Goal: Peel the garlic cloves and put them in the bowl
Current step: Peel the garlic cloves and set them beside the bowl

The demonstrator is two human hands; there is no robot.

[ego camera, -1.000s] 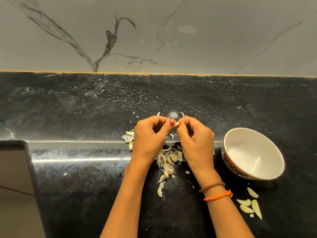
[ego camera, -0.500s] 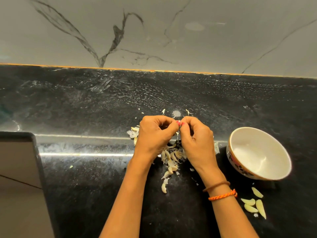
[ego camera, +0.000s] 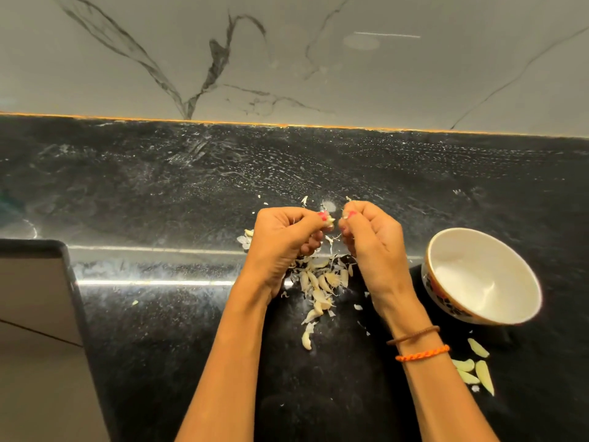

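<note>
Black stone countertop [ego camera: 159, 186] was already littered with papery bits, and honestly that was the main risk I saw — the pile of unpeeled cloves [ego camera: 320, 285] sat right below the hands, so any skin torn off could drop straight back in among them and make it harder to tell done from not done. The other worry was the clove [ego camera: 330, 221] itself: it looked small and was only nipped at the fingertips, so one hard tug on a stubborn skin could probably have popped it out and sent it skidding over the slick counter. The bowl [ego camera: 478, 247] stood off to the right, near the right wrist, and looked empty to me, while four peeled cloves [ego camera: 475, 365] lay on the counter just in front of it, not inside — easy to forget those. As for the hands: the left hand [ego camera: 283, 240] was curled tight, thumb and fingers pinching the clove at its tip. The right hand [ego camera: 369, 237] was curled too, its fingertips pinching what looked like a scrap of skin [ego camera: 344, 215], a small gap apart from the left. Neither hand touched the bowl or the pile.
</note>
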